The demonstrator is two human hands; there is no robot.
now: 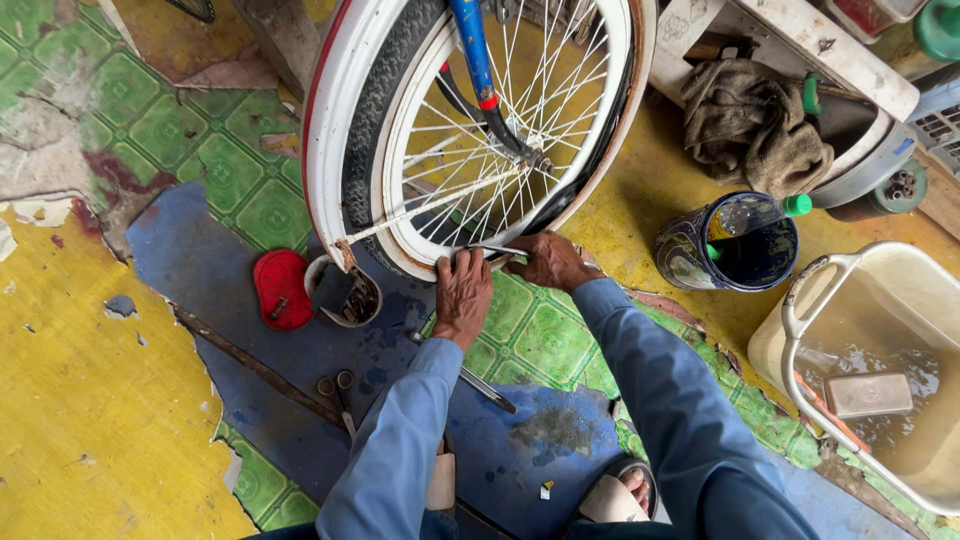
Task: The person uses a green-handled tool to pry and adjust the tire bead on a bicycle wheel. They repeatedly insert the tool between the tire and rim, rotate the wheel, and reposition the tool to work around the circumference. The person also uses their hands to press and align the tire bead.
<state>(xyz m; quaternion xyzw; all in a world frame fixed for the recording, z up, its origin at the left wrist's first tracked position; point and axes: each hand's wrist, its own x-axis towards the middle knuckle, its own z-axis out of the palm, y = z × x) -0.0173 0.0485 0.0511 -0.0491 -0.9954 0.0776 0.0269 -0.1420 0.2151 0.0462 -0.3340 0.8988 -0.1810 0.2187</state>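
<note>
Bright even daylight, soft shadows, vivid colours, sharp focus, slight wide-angle bending at the edges

The top of the bicycle wheel (470,130) is cut off by the upper edge. The fingertips of the right hand (550,262) are hidden behind the rim. The water tub (800,310) is cropped at the right edge, and the sandalled foot (620,495) at the bottom edge.
</note>
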